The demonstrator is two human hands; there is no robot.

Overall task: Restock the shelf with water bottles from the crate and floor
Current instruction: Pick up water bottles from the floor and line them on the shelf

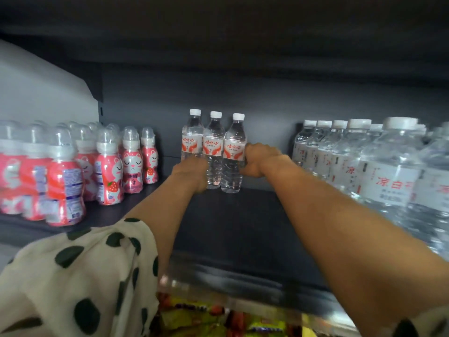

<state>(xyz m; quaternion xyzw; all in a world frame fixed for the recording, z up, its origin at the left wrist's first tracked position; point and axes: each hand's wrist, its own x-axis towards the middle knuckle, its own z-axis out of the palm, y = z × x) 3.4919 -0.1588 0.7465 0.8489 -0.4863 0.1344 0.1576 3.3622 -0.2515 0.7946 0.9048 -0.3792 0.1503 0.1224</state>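
Deep on the dark shelf (243, 227), close to its back panel, three water bottles with white caps and red-and-white labels stand upright in a tight row, touching one another — the left bottle (192, 135), the middle bottle (213, 152) and the right bottle (233, 154). Both arms reach in from the front. The left hand (192, 173) is curled against the lower part of the left bottle, hiding its base, and the right hand (258, 158) is curled against the side of the right bottle at label height — the two hands clasp the row between them. Left of them, well apart, stands a group of pink strawberry-drink bottles with cat faces (107, 166). To the right, a block of clear water bottles with grey-white labels (364, 166) runs toward the shelf front. A cream sleeve with dark dots (80, 276) covers the left upper arm.
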